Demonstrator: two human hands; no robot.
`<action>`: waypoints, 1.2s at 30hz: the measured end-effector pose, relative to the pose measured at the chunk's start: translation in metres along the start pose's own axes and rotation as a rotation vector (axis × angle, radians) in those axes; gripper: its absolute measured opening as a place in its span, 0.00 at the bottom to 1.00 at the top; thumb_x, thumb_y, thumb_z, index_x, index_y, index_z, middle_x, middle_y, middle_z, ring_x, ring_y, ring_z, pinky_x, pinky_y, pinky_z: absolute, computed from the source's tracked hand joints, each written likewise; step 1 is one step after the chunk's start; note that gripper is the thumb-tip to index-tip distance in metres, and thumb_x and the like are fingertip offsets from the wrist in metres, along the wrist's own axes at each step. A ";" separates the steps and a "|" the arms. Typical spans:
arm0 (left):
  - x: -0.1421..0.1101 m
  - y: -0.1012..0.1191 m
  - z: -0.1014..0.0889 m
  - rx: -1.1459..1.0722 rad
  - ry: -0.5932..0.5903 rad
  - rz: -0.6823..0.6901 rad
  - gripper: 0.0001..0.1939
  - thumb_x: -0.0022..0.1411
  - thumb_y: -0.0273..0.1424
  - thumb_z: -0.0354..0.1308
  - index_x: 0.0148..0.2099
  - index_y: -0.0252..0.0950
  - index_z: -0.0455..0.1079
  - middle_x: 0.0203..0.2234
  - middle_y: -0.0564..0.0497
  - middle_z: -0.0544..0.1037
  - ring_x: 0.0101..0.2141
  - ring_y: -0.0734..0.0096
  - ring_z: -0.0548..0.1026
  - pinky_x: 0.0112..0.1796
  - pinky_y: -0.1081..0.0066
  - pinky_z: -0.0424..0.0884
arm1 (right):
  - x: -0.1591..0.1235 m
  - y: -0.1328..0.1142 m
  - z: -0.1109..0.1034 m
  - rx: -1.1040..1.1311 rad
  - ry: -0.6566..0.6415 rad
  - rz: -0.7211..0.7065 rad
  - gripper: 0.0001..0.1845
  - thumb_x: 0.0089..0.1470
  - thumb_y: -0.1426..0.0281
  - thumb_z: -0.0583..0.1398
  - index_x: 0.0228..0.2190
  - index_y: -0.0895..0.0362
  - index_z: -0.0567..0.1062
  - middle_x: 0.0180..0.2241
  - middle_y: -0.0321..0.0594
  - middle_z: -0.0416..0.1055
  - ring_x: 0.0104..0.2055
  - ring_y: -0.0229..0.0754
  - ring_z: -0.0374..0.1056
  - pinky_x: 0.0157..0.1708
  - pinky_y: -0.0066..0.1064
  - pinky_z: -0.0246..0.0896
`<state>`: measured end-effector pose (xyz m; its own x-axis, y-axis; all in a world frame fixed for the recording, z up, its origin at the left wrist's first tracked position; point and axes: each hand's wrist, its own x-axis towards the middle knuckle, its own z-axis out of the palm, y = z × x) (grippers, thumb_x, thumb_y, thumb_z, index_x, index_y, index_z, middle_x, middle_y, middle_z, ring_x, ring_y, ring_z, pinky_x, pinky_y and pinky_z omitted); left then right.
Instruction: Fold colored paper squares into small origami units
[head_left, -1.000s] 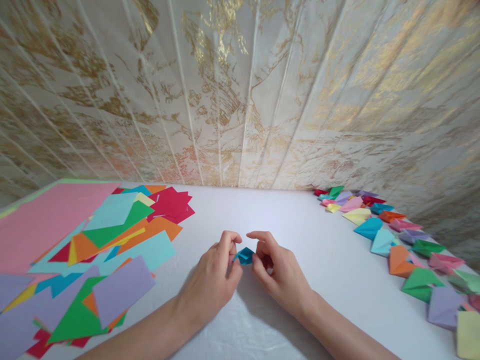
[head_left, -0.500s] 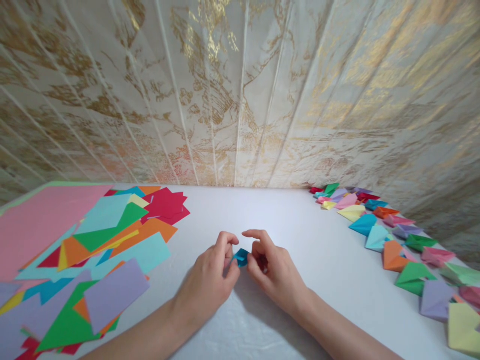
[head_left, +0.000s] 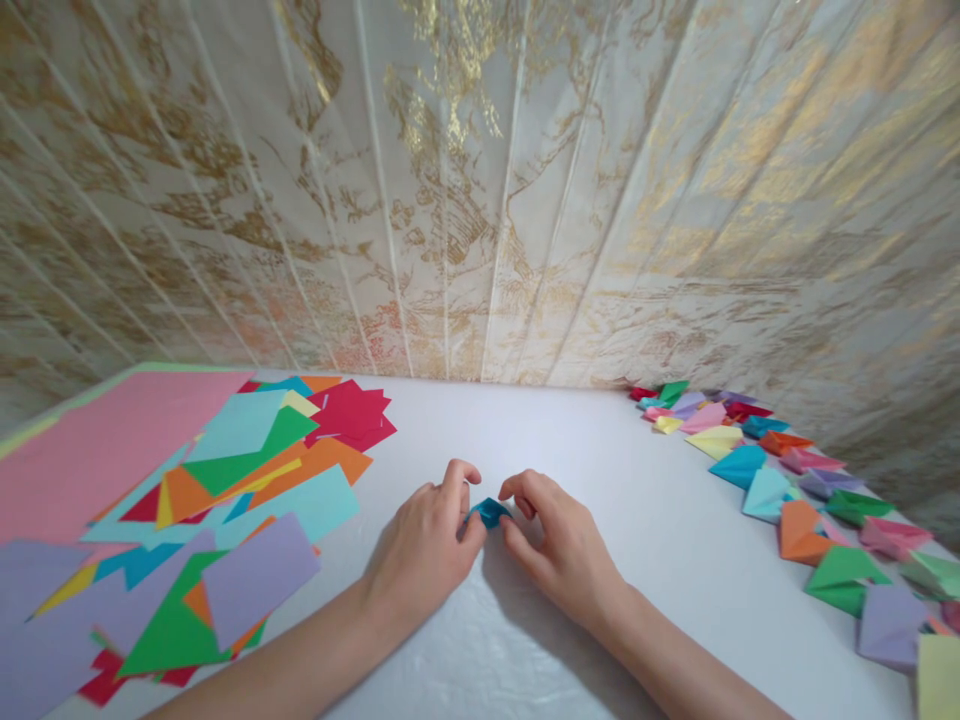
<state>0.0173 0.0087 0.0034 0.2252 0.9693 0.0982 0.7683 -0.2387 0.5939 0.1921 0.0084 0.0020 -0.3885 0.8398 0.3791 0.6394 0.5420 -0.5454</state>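
Observation:
A small blue folded paper [head_left: 490, 513] is held just above the white table, between my two hands. My left hand [head_left: 431, 535] pinches its left end with the thumb and fingers, the index finger arched above. At the opposite end, my right hand [head_left: 562, 540] has its thumb and fingertips closed on the paper's right tip. The paper's lower folds are partly covered by my fingertips.
Loose coloured paper sheets [head_left: 262, 570] overlap on the left, near a large pink sheet [head_left: 127, 440] and dark red paper [head_left: 351, 415]. Rows of folded paper pieces [head_left: 802, 530] line the right edge. A patterned gold and white curtain [head_left: 480, 200] hangs behind the white table [head_left: 442, 420].
My right hand has shifted its grip, its index finger curling down to the blue folded paper, which now shows a wider, pointed shape. The view has turned slightly left.

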 end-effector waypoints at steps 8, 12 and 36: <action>-0.005 0.004 0.007 0.025 0.029 0.026 0.13 0.62 0.22 0.48 0.48 0.39 0.61 0.22 0.57 0.66 0.30 0.60 0.69 0.33 0.69 0.59 | 0.007 -0.001 0.011 -0.369 -0.032 -0.105 0.09 0.52 0.80 0.64 0.33 0.55 0.79 0.33 0.41 0.71 0.36 0.47 0.63 0.36 0.36 0.58; -0.007 0.007 0.007 -0.005 0.035 0.056 0.13 0.65 0.28 0.49 0.52 0.38 0.60 0.23 0.57 0.67 0.31 0.59 0.69 0.35 0.67 0.61 | 0.013 -0.003 0.010 -0.438 -0.042 -0.122 0.09 0.52 0.80 0.66 0.30 0.54 0.79 0.33 0.40 0.73 0.37 0.46 0.64 0.36 0.36 0.57; -0.063 -0.034 0.007 -0.126 0.020 0.161 0.11 0.65 0.26 0.49 0.47 0.42 0.67 0.27 0.55 0.72 0.30 0.67 0.74 0.33 0.69 0.71 | -0.010 0.243 -0.170 -0.907 -0.123 0.137 0.15 0.65 0.65 0.60 0.51 0.56 0.73 0.52 0.45 0.71 0.48 0.46 0.72 0.47 0.43 0.71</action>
<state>-0.0187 -0.0445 -0.0283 0.3257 0.9207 0.2151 0.6420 -0.3824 0.6645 0.4641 0.1269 -0.0076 -0.3055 0.9203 0.2444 0.9396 0.2497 0.2341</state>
